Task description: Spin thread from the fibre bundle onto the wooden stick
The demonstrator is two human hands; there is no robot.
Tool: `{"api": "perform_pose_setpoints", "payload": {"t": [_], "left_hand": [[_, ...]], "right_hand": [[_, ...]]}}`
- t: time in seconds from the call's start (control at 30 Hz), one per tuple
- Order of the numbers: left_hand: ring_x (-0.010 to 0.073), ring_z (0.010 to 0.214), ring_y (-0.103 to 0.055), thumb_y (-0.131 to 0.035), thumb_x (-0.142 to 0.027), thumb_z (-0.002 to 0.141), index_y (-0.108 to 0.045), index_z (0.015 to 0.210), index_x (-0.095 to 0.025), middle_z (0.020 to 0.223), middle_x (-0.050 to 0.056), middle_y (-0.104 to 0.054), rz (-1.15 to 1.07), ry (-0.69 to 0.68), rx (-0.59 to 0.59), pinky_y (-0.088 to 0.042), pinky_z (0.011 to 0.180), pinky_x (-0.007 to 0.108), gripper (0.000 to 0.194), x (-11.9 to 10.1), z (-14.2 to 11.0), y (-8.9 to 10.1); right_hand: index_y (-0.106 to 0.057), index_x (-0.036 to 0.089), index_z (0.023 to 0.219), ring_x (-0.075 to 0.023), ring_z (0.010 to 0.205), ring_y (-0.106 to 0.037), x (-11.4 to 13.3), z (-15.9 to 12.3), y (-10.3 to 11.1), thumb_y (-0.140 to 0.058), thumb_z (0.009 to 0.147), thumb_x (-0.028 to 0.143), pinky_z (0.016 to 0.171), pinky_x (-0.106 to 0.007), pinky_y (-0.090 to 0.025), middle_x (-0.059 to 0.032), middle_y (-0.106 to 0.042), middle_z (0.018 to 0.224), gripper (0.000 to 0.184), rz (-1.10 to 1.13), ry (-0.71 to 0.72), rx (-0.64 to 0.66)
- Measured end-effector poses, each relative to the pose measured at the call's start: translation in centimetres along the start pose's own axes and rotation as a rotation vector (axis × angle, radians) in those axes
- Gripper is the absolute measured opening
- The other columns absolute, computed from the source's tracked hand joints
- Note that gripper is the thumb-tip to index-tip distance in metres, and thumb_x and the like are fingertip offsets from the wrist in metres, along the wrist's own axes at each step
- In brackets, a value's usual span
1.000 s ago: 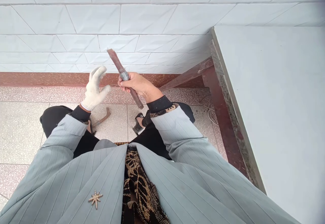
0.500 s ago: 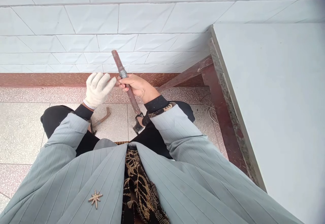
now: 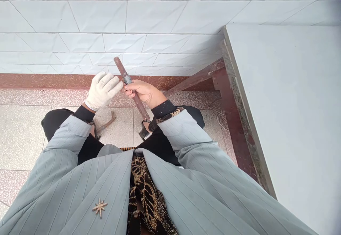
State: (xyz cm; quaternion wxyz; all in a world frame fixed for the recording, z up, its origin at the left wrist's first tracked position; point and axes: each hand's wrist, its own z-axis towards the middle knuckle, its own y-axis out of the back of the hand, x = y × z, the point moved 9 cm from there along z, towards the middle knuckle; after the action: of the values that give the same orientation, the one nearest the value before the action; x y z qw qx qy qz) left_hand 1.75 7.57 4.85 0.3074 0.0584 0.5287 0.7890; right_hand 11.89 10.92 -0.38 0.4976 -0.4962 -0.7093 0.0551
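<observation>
My bare right hand (image 3: 141, 90) is closed around a reddish-brown rod (image 3: 140, 106), its thumb lying just below a coil of thin grey wire (image 3: 127, 78). The rod slants, upper end away from me and to the left. The wire is wound several turns around its upper part. Close to the coil's left side is my left hand (image 3: 102, 90) in a white knitted glove. Its fingers are curled in with the fingertips near my right fingers; what they hold, if anything, is too small to make out.
On the terrazzo floor (image 3: 18, 128), a tool with a curved brown handle (image 3: 107, 123) lies beside my left foot. A white-topped table (image 3: 298, 114) with a dark red leg (image 3: 234, 121) stands on my right. A white tiled wall (image 3: 101, 14) rises ahead. Loose cable (image 3: 221, 120) lies under the table.
The rod's upper end has tipped slightly left and lower. My gloved left hand has turned a little and stays beside the coil; the right hand keeps its grip.
</observation>
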Motion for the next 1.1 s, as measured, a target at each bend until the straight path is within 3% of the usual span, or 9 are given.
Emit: {"api": "perform_pose_setpoints", "payload": {"t": [0.17, 0.33, 0.5, 0.6, 0.67, 0.8, 0.97, 1.1], "left_hand": [[0.0242, 0.125, -0.063, -0.040, -0.039, 0.107, -0.061, 0.120, -0.030, 0.123, 0.006, -0.067, -0.073, 0.006, 0.044, -0.043, 0.112, 0.051, 0.027, -0.1, 0.3, 0.0], [0.0205, 0.119, -0.062, -0.042, -0.031, 0.107, -0.062, 0.118, -0.027, 0.120, 0.005, -0.069, 0.042, -0.106, 0.047, -0.042, 0.113, 0.045, 0.023, -1.1, 0.6, 0.0], [0.0199, 0.109, -0.060, -0.045, -0.031, 0.106, -0.065, 0.104, -0.025, 0.113, 0.004, -0.070, 0.057, -0.157, 0.087, -0.043, 0.109, 0.042, 0.021, -1.2, 0.9, -1.1], [0.0217, 0.104, -0.061, -0.050, -0.034, 0.103, -0.066, 0.095, -0.024, 0.107, 0.005, -0.071, -0.044, -0.106, 0.109, -0.046, 0.103, 0.043, 0.020, -0.9, 0.8, -1.4], [0.0220, 0.100, -0.062, -0.051, -0.034, 0.101, -0.066, 0.092, -0.022, 0.103, 0.006, -0.071, -0.168, -0.002, 0.113, -0.049, 0.098, 0.042, 0.022, -0.4, 0.8, -1.4], [0.0162, 0.081, -0.062, -0.048, -0.033, 0.100, -0.064, 0.085, -0.017, 0.086, 0.006, -0.068, -0.607, 0.362, 0.124, -0.053, 0.083, 0.033, 0.027, 1.1, 0.1, -1.6], [0.0095, 0.056, -0.055, -0.059, -0.036, 0.095, -0.062, 0.078, -0.015, 0.065, 0.001, -0.059, -1.254, 0.765, 0.166, -0.048, 0.057, 0.023, 0.028, 1.2, -1.8, -5.1], [0.0084, 0.047, -0.051, -0.061, -0.028, 0.093, -0.059, 0.076, -0.016, 0.057, -0.002, -0.054, -1.394, 1.049, 0.084, -0.043, 0.047, 0.021, 0.021, 2.4, -3.6, -7.9]], "right_hand": [[-0.055, 0.011, 0.086, -0.0014, 0.049, -0.040, -0.3, 0.2, 0.3, -0.058, 0.086, -0.002, 0.041, -0.009, -0.029, -0.0003, -0.058, 0.068, 0.014, -0.008, -0.007, 0.027], [-0.056, 0.012, 0.087, -0.0024, 0.051, -0.041, -0.5, 0.6, 0.6, -0.068, 0.083, 0.001, 0.041, -0.010, -0.030, -0.0009, -0.061, 0.069, 0.017, -0.036, 0.011, 0.044], [-0.055, 0.012, 0.084, -0.0024, 0.049, -0.040, -1.3, 0.5, 0.8, -0.064, 0.083, -0.001, 0.041, -0.012, -0.029, 0.0012, -0.056, 0.065, 0.016, -0.108, -0.036, -0.027], [-0.053, 0.014, 0.083, -0.0034, 0.049, -0.039, -0.9, 0.1, 0.8, -0.063, 0.082, -0.001, 0.042, -0.014, -0.029, 0.0034, -0.053, 0.062, 0.019, -0.185, 0.006, -0.088], [-0.052, 0.017, 0.082, -0.0048, 0.049, -0.039, -0.1, -0.1, 1.0, -0.066, 0.082, 0.001, 0.042, -0.016, -0.030, 0.0057, -0.048, 0.060, 0.021, -0.271, 0.094, -0.148], [-0.050, 0.020, 0.082, -0.0079, 0.053, -0.040, 2.0, -0.4, 1.7, -0.065, 0.082, 0.007, 0.050, -0.022, -0.035, 0.0051, -0.051, 0.065, 0.020, -0.592, 0.310, -0.289], [-0.052, 0.019, 0.086, -0.0146, 0.076, -0.052, 3.4, -0.8, 1.1, -0.066, 0.081, 0.013, 0.077, -0.031, -0.042, -0.0013, -0.061, 0.083, 0.016, -1.133, 0.531, -0.361], [-0.052, 0.019, 0.092, -0.0188, 0.083, -0.053, 3.0, -1.1, 0.3, -0.061, 0.083, 0.014, 0.082, -0.034, -0.040, -0.0054, -0.063, 0.091, 0.013, -1.378, 0.597, -0.335]]}}
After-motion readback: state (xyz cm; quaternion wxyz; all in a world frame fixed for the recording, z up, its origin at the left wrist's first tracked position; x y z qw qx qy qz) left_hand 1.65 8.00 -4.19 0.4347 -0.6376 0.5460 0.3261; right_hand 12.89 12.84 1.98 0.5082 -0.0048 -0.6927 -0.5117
